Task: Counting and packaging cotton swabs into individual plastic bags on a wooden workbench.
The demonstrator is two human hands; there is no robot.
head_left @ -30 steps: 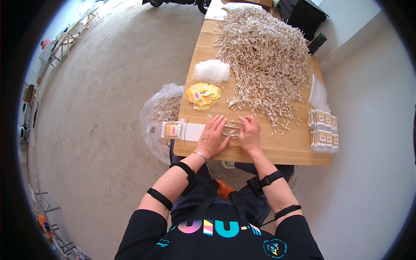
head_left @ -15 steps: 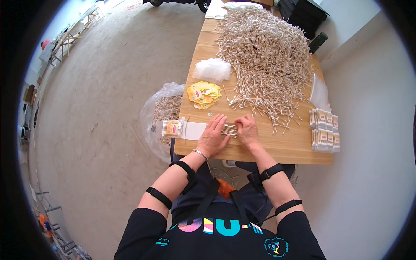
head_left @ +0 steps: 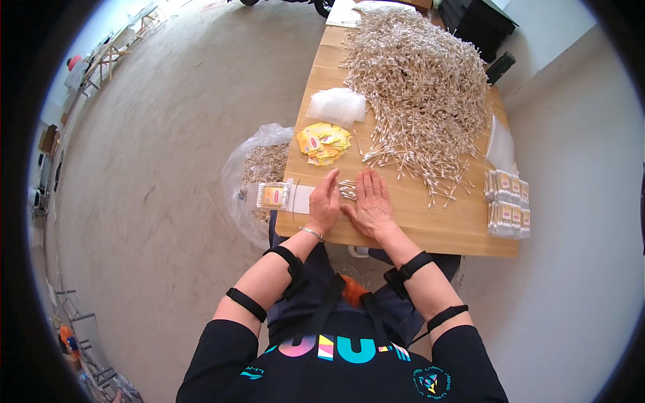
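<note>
A small row of cotton swabs (head_left: 347,189) lies on the wooden table between my two hands. My left hand (head_left: 324,205) stands edgewise at the left ends of the row, fingers stretched out, partly over a white strip (head_left: 302,199). Flat beside it, with its fingers extended, my right hand (head_left: 371,201) presses on the right part of the row and hides it. At the far end of the strip, by the table's left edge, is a clear pack of swabs (head_left: 273,196) with a yellow label card.
A large heap of loose swabs (head_left: 423,87) covers the table's far part. Yellow cards (head_left: 324,143) and clear bags (head_left: 337,106) lie at left. Finished packs (head_left: 507,203) stand in rows at right, near more clear film (head_left: 500,146). A plastic sack of swabs (head_left: 263,161) is beside the table.
My right hand has gone from curled fingers at the row's right end to lying flat over it. My left hand has turned from palm-down to edgewise. The view has shifted slightly.
</note>
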